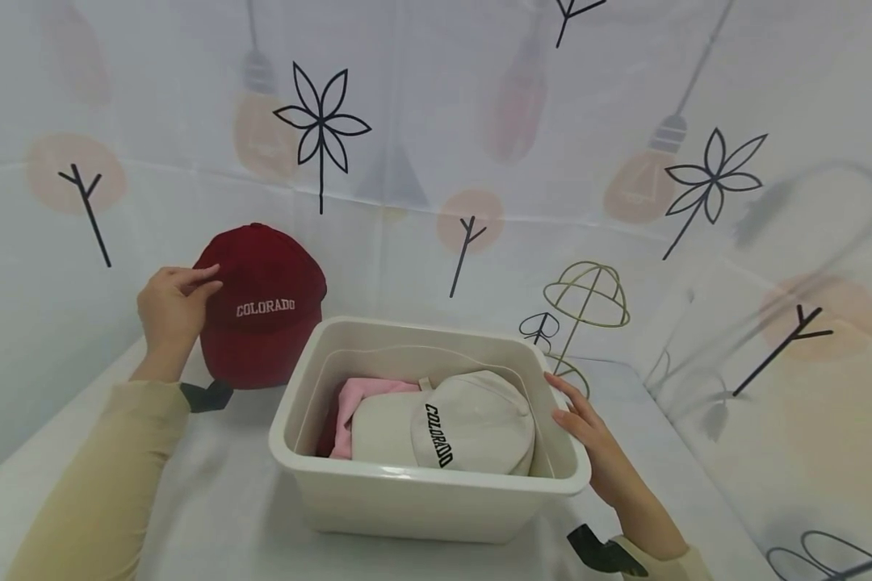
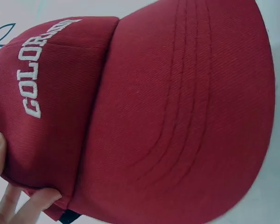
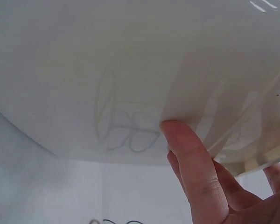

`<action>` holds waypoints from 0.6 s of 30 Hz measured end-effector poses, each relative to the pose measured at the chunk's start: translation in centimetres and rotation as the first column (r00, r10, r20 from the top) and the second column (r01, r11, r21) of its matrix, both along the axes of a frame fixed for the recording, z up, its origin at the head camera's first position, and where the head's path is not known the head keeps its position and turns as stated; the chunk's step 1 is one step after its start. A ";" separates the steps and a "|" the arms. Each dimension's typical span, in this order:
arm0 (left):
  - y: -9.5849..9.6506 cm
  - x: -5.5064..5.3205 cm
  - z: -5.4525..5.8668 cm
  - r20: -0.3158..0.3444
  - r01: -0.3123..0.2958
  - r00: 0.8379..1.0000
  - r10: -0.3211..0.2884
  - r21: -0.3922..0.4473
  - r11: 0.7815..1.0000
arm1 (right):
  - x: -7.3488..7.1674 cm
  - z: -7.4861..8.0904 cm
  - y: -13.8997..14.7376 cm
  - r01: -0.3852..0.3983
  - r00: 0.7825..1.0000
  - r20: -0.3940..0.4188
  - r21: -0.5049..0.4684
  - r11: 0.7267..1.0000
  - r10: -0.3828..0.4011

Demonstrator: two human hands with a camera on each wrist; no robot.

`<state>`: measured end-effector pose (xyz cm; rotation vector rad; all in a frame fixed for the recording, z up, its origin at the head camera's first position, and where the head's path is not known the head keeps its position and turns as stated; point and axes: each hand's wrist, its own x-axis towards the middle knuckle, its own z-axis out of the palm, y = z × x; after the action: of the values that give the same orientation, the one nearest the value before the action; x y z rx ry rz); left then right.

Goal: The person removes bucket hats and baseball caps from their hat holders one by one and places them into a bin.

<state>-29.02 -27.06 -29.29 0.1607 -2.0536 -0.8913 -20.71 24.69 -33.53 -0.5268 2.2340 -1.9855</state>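
Left hand (image 1: 170, 313): pinching side of maroon fabric cap (image 1: 262, 266), domed crown, stitched curved brim, raised white COLORADO, left of glossy rounded-corner bin (image 1: 421, 504); right hand (image 1: 592, 444): gripping bin edge.

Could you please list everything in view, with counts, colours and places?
Rectangular plastic bin: one, off-white, on the table
Fabric cap with black COLORADO lettering: one, cream, inside the bin
Soft folded cloth item: one, pink, beside the cream cap in the bin
Fabric cap with white COLORADO lettering: one, dark red, behind the bin's left end
Table surface: one, white, under the bin
Plant-and-bulb-printed backdrop: white, behind everything
Long sleeves: two, beige, on the forearms
Left hand: one, at the red cap's left side
Right hand: one, at the bin's right rim
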 end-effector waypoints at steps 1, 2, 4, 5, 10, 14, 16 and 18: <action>0.0 -0.1 0.0 -0.004 -0.004 1.000 0.004 0.006 1.000 | 0.0 0.0 0.0 -0.001 1.000 0.000 -0.002 1.000 0.001; 0.0 -0.1 -0.1 0.002 -0.008 1.000 0.008 0.013 1.000 | 0.0 0.0 0.1 -0.002 1.000 0.000 -0.002 1.000 0.002; 0.1 -0.2 -0.2 0.019 -0.012 1.000 0.012 0.023 1.000 | 0.1 0.0 0.1 -0.005 1.000 -0.001 -0.003 1.000 0.005; 0.1 -0.2 -0.3 0.024 -0.017 1.000 0.017 0.027 0.999 | 0.1 0.0 0.1 -0.007 1.000 -0.001 -0.004 1.000 0.007; 0.2 -0.2 -0.6 0.022 -0.046 0.999 0.044 0.052 0.998 | 0.1 -0.1 0.1 -0.008 1.000 -0.003 -0.001 1.000 0.008; 0.2 -0.2 -0.5 0.034 -0.048 0.998 0.045 0.069 0.996 | 0.1 -0.1 0.2 -0.012 1.000 -0.008 -0.001 1.000 0.012; 0.2 -0.2 -0.4 0.047 -0.038 0.998 0.035 0.069 0.997 | 0.0 -0.1 0.2 -0.015 1.000 -0.011 -0.001 1.000 0.015; 0.2 -0.1 -0.2 0.048 -0.024 0.999 0.021 0.060 0.998 | 0.0 -0.1 0.2 -0.018 1.000 -0.012 0.001 1.000 0.018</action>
<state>-29.11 -26.91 -29.52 0.2391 -2.0657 -0.9446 -20.72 24.91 -33.67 -0.5589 2.2287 -1.9779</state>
